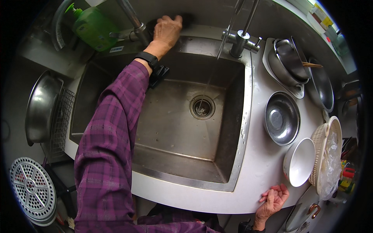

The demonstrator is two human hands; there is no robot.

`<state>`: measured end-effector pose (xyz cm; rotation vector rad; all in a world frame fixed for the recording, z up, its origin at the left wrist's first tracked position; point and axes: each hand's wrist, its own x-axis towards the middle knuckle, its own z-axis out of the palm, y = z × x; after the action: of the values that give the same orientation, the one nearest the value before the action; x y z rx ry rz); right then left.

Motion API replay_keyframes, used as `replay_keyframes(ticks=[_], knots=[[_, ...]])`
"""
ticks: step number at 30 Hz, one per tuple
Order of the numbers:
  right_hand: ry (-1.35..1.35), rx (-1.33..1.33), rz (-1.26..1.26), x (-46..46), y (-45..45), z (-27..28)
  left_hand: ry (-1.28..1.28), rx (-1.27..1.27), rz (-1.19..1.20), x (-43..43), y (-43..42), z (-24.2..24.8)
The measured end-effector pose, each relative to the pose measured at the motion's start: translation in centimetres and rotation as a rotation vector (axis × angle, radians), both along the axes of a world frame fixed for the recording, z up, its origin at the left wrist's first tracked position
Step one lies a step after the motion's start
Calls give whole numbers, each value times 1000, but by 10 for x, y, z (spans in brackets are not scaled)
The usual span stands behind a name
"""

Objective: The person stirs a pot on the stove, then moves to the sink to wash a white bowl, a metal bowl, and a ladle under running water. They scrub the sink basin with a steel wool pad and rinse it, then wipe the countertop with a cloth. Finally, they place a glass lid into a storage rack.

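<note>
My left hand (168,31) reaches over the back rim of a stainless steel sink (174,122), between two faucets. Its fingers rest in a dark spot by the wall, and whether they hold something is hidden. Water runs in a thin stream from the right faucet (238,43) down to the drain strainer (202,107). At the front right my right hand (271,201) is held palm up over the counter edge, fingers loosely curled, with nothing seen in it. Nearest to it stands a white bowl (300,163), with a metal bowl (282,118) behind.
Metal pans (287,62) and a plastic basket (319,157) with a clear bag stand on the right. A green pump bottle (94,29) is at the back left, beside the left faucet (142,33). A metal basin (43,107), wire rack (62,119) and perforated steamer plate (32,188) lie left.
</note>
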<state>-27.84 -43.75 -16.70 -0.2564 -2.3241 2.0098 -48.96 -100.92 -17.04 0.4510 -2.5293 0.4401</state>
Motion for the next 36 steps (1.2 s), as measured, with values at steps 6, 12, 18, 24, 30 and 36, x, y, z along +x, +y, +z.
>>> replay_keyframes(ticks=[6, 12, 18, 24, 30, 36], knots=[[-1, 34, -7, 0, -2, 0, -53, 78, 24, 7, -17, 5], [27, 73, 23, 0, 0, -2, 69, 15, -214, 45, 7, 32], [36, 119, 55, 1, 3, -3, -112, 83, -280, 129, 29, 50], [43, 128, 83, 1, 5, -5, -614, 280, 116, 275, 24, 34], [27, 141, 103, 2, 6, -4, -966, 651, 484, 369, 7, 11], [-8, 184, 133, -2, 4, 1, -465, 1215, 618, 374, 10, 25]])
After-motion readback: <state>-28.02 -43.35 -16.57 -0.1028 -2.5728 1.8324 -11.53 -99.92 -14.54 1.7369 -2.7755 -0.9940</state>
